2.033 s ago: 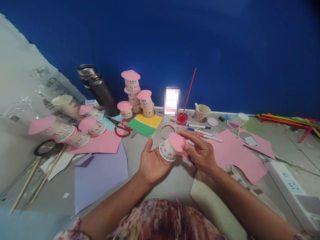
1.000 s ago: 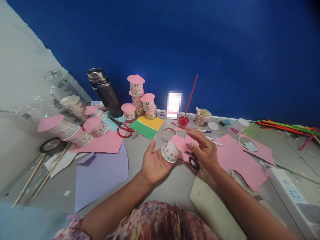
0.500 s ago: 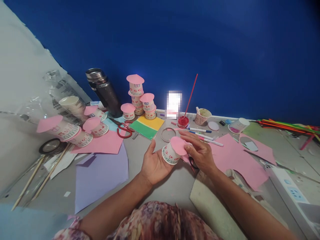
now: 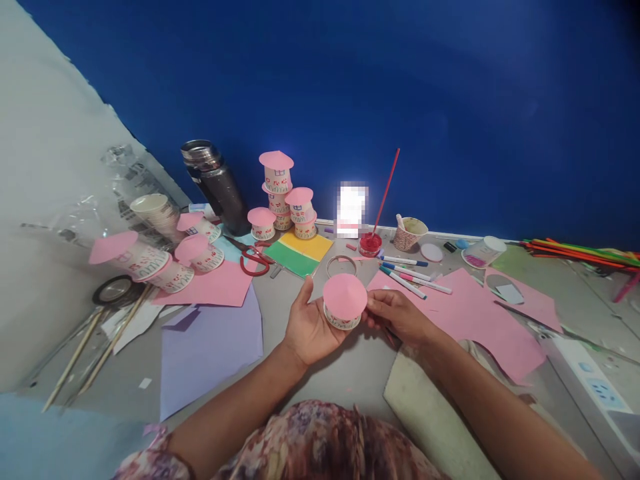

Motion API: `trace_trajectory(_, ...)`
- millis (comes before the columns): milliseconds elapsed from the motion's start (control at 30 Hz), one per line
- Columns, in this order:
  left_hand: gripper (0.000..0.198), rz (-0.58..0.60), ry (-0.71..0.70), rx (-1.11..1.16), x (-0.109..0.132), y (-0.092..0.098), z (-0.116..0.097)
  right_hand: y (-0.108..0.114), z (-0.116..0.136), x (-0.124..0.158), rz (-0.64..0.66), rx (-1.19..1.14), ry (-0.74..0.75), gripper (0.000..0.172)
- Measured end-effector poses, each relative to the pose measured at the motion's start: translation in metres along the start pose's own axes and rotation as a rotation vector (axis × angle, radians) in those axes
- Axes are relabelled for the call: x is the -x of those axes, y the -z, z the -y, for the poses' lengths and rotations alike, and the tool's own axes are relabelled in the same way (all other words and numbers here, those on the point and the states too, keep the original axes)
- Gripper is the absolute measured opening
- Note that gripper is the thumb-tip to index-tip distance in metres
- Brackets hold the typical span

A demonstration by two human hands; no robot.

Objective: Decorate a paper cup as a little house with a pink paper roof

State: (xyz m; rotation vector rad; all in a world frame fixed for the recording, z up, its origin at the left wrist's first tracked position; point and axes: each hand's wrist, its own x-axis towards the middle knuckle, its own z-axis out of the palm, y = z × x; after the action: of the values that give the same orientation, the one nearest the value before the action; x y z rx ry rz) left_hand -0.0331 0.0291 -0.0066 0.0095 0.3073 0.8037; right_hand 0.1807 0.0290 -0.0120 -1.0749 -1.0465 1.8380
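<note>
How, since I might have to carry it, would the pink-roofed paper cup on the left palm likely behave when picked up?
The paper cup is probably light, resting on the open left hand. Its conical pink roof looks thin and overhangs the wall, so may bend if gripped. Being round, it could roll if tipped sideways.

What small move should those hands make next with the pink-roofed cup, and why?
Perhaps tilt the pink-roofed cup back using the right hand, which is at its edge: it rests in the left hand, and its roof hides much of the side drawing.
</note>
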Motion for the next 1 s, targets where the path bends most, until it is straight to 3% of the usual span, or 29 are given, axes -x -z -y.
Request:
trace_trajectory(267, 0.054, -0.052, 0.050, -0.004, 0.001, -0.003, 0.007, -0.014, -0.007, 0.000, 0.071, -0.240, -0.103, 0.054)
trace_trajectory(533, 0.022, -0.246, -0.214, -0.240, -0.007, -0.009, 0.004, -0.011, -0.003, -0.002, -0.046, -0.422, 0.021, 0.047)
trace_trajectory(633, 0.015, -0.228, -0.369, -0.472, -0.004, -0.009, -0.001, -0.008, -0.004, -0.005, -0.073, -0.463, 0.035, 0.047)
trace_trajectory(800, 0.062, -0.167, -0.611, -0.920, 0.003, -0.018, -0.010, -0.005, -0.009, -0.009, -0.067, -0.513, 0.003, 0.043)
trace_trajectory(900, 0.087, -0.150, -0.652, -0.990, 0.003, -0.021, -0.011, -0.005, -0.013, -0.010, -0.056, -0.526, -0.021, 0.040)
trace_trajectory(1000, 0.093, -0.119, -0.661, -1.002, 0.001, -0.024, -0.006, -0.007, -0.017, -0.010, -0.058, -0.533, -0.037, 0.038)
